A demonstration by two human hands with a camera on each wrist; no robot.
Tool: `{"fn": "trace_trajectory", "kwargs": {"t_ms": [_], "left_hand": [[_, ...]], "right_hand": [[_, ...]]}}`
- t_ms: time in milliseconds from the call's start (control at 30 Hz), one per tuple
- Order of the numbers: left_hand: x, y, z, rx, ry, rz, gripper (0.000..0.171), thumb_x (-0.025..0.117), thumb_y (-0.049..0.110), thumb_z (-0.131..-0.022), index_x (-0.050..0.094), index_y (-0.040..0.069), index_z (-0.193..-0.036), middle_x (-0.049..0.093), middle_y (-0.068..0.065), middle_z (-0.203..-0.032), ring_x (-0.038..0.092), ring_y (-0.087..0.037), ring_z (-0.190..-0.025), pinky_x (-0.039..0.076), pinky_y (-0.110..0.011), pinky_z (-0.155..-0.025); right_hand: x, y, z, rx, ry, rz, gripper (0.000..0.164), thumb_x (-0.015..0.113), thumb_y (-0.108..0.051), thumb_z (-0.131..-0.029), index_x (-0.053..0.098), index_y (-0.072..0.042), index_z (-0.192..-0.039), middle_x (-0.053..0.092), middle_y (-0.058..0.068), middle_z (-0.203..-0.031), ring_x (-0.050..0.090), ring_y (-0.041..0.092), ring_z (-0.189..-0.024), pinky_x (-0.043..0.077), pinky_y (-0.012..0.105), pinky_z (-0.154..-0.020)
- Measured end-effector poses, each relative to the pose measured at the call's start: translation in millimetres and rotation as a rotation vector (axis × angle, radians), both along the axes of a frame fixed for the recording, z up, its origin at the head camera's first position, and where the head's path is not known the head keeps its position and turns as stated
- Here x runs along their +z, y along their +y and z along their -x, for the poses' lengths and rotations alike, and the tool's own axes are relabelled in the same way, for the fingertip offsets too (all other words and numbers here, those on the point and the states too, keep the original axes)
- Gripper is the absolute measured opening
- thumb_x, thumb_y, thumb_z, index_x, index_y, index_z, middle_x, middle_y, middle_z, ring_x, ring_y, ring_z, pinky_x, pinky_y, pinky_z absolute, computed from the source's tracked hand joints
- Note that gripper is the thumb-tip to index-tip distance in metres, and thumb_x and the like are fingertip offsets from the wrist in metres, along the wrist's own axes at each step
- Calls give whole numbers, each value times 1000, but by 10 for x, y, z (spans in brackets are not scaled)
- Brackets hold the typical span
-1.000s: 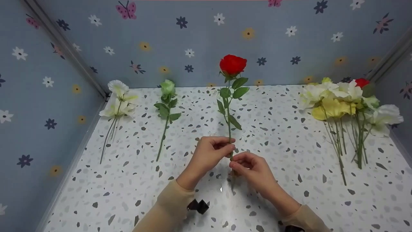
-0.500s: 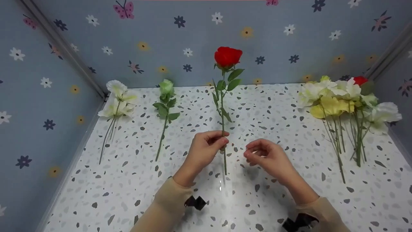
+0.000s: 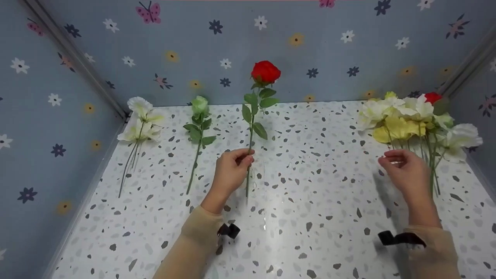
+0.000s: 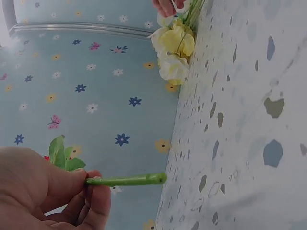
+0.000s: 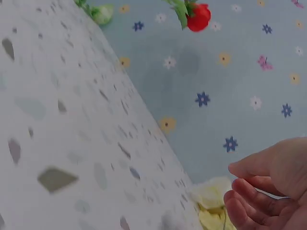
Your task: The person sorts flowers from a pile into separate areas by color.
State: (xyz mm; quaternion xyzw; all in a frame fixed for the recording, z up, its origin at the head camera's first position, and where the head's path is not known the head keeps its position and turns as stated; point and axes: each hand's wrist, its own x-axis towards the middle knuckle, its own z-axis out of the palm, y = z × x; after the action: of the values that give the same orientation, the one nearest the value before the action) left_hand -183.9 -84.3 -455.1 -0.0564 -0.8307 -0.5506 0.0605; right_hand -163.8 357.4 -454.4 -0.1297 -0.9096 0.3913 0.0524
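Note:
A red artificial rose point(image 3: 266, 72) with green leaves stands nearly upright in the head view. My left hand point(image 3: 230, 172) pinches its stem between thumb and fingers. In the left wrist view the cut stem end point(image 4: 144, 179) sticks out past the fingers, apart from the table. My right hand point(image 3: 410, 174) hovers before the bunch of flowers on the right, hiding some of their stems. Its fingers point(image 5: 252, 191) are loosely bent and hold nothing. That bunch has white blooms, a yellow bloom point(image 3: 399, 130) and a second red rose point(image 3: 433, 97).
A pale green rose point(image 3: 200, 106) lies on the speckled white table point(image 3: 310, 209), left of my left hand. Farther left lie white flowers point(image 3: 141, 130) with thin stems. Blue flower-patterned panels point(image 3: 248, 46) wall the back and sides.
My right hand has left the rose stem and moved far right to the bunch. My left hand has carried the red rose leftward and slightly away from me.

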Motion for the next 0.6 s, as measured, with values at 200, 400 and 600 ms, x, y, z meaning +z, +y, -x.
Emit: {"fn": "trace_trajectory", "kwargs": {"t_ms": [200, 400, 600], "left_hand": [[-160, -76, 138, 35, -29, 98, 17, 65, 3, -97, 76, -1, -109, 73, -7, -90, 64, -17, -78, 53, -30, -68], [-307, -171, 215, 93, -127, 189, 14, 66, 3, -95, 77, 2, -104, 72, -6, -88, 64, -20, -81, 53, -33, -71], [-365, -236, 241, 139, -141, 270, 10, 68, 6, -94, 76, 2, -98, 70, -10, -87, 62, -24, -80, 52, -37, -73]], "right_hand": [[-105, 332, -21, -79, -38, -106, 47, 65, -43, -96, 63, -8, -128, 65, 11, -118, 57, 17, -92, 49, 22, -61], [-177, 369, -22, -109, -50, -160, 40, 67, -35, -96, 65, -5, -122, 67, 13, -113, 58, 26, -95, 45, 31, -70], [-236, 406, -3, -96, -113, -184, 38, 65, -30, -95, 64, -2, -121, 65, 16, -112, 57, 32, -97, 45, 37, -71]]}}
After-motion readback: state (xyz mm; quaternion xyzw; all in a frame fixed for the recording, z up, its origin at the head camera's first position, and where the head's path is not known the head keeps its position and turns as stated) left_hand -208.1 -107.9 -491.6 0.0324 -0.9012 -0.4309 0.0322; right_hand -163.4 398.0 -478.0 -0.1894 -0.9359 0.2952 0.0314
